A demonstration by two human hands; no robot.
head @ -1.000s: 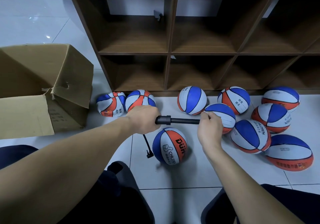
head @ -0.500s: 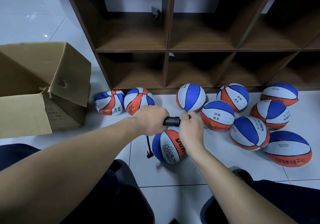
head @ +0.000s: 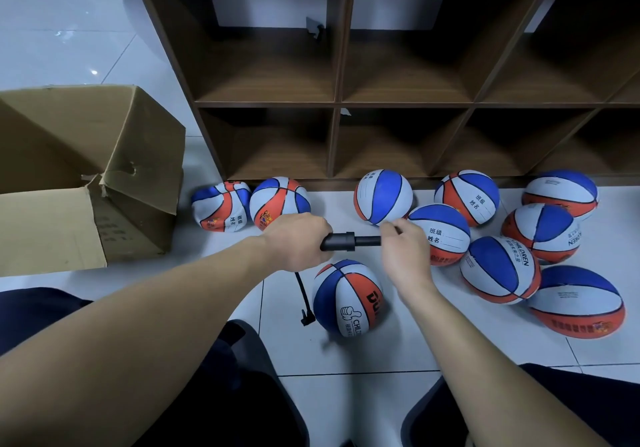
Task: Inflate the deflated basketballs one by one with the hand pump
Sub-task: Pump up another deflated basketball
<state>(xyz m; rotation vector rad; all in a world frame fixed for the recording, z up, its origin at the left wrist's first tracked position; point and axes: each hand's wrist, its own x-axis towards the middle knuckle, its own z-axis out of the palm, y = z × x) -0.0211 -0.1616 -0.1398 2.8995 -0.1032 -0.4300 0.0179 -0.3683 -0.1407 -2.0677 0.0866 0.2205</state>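
Note:
A black hand pump (head: 343, 241) is held level above the floor. My left hand (head: 298, 240) grips its barrel. My right hand (head: 405, 256) grips the handle end, with a short stretch of rod showing between them. A black hose (head: 303, 299) hangs from the pump down to a blue, white and orange basketball (head: 348, 297) on the tiles right below. Two dented, soft-looking balls (head: 221, 206) lie to the left by the shelf. Several more balls (head: 498, 268) lie in a cluster to the right.
A brown wooden cubby shelf (head: 336, 104) stands behind the balls, its compartments bare. An open cardboard box (head: 93, 176) sits on its side at the left. My dark-trousered knees (head: 207, 394) fill the bottom edge. White floor tiles (head: 381, 360) lie between knees and balls.
My right hand pushed the handle in toward the left hand, then pulled it partway back out. The left hand and the ball below stayed put.

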